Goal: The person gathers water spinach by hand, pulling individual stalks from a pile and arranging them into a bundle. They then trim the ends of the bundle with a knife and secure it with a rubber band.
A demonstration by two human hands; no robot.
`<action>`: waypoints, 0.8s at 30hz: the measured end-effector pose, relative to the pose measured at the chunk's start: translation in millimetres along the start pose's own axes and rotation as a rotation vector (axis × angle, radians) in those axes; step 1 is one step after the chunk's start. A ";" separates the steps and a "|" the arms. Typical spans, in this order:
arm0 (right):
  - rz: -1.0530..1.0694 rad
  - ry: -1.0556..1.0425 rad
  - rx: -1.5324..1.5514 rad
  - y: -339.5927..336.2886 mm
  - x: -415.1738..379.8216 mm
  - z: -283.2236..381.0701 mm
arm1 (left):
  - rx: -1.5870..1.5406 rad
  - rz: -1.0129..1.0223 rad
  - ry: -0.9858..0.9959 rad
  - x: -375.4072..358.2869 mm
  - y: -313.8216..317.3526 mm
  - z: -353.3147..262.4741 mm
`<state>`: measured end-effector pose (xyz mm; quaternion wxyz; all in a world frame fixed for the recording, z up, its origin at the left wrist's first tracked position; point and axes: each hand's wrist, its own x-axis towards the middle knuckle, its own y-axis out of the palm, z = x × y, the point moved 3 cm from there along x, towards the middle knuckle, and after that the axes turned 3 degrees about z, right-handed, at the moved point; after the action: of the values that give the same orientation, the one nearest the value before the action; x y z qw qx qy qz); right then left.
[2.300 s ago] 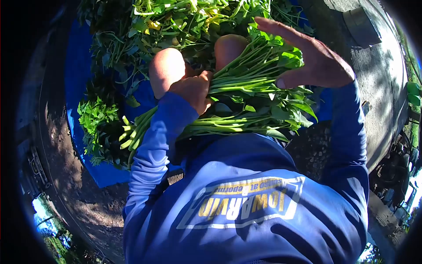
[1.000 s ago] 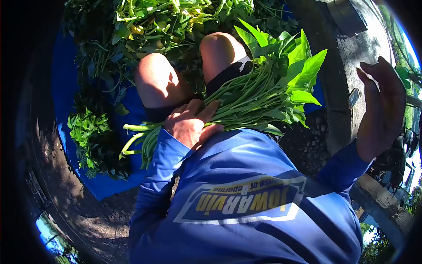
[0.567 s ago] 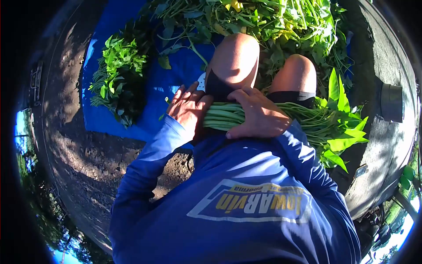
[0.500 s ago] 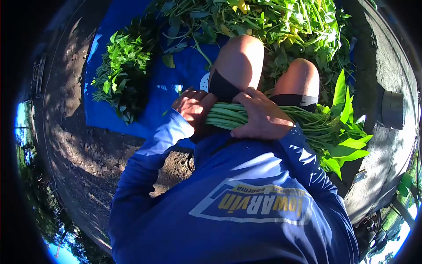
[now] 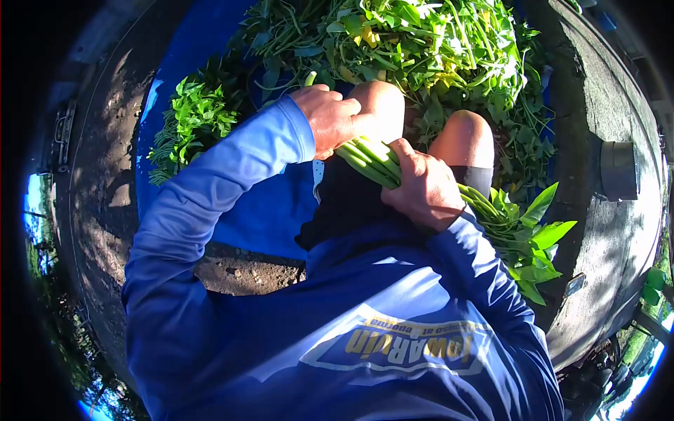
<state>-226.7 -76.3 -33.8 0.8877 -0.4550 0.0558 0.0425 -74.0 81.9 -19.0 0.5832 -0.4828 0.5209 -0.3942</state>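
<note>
A bundle of water spinach [image 5: 368, 160] lies across my lap on a slant, its pale green stems side by side. My right hand [image 5: 428, 188] is wrapped round the middle of the stems. Past that hand the bundle's leafy tops [image 5: 533, 245] spread out to the right. At the stem ends my left hand [image 5: 324, 118] is closed, higher up and near my left knee. A short piece of green stem sticks up beyond its knuckles. Its fingertips are hidden, so I cannot see how many stems they grip.
A large heap of loose greens [image 5: 428, 49] covers the far part of the blue tarp [image 5: 260, 217]. Bundled greens [image 5: 196, 123] lie at the tarp's left side. A grey block-like object [image 5: 619, 170] stands on the concrete ledge [image 5: 611, 259] at right.
My left hand has moved up and away from my lap, closed at the stem ends. The bundle has tilted, its left end rising, and my right hand still grips it.
</note>
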 end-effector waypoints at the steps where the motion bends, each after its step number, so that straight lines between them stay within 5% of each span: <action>1: 0.014 -0.011 0.007 3.8 1.3 -2.4 | -0.011 0.034 0.012 5.6 14.5 7.2; 7: 0.023 0.035 0.034 30.7 11.9 -16.3 | -0.057 -0.108 -0.090 12.6 45.5 20.4; 10: 0.155 0.108 0.201 25.9 24.9 -38.5 | 0.164 -0.434 -0.220 -21.0 -23.5 -16.6; 13: 0.176 0.039 0.443 11.6 30.5 -56.3 | -0.313 -0.829 -0.286 -73.6 -28.3 -42.6; 14: 0.205 0.061 0.606 -0.1 29.1 -53.1 | -0.643 -0.478 -0.580 -86.3 -7.3 -46.1; 16: 0.237 0.024 0.862 -27.8 25.0 -42.0 | -1.177 -0.213 -0.816 -93.2 37.8 -70.7; 17: 0.289 0.016 0.844 -38.1 23.1 -43.7 | -1.399 -0.335 -0.760 -76.4 58.3 -84.7; 18: 0.283 -0.013 0.952 -44.5 19.9 -34.1 | -1.470 -0.626 -0.551 -50.1 58.5 -91.4; 20: 0.367 -0.104 0.975 -46.5 16.1 -26.2 | -1.480 -0.892 -0.167 10.7 40.5 -82.6; 21: 0.497 0.016 1.018 -50.2 7.4 -9.5 | -1.490 -0.862 -0.085 30.3 31.3 -69.6; 24: 0.266 0.001 0.885 -88.6 12.5 -18.9 | -1.618 -0.741 0.034 82.2 1.6 -39.4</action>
<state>-204.3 -143.0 24.6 0.9834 -0.0211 0.1270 0.1275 -100.9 -2.8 -38.9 -0.1092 -0.8785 0.4589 -0.0759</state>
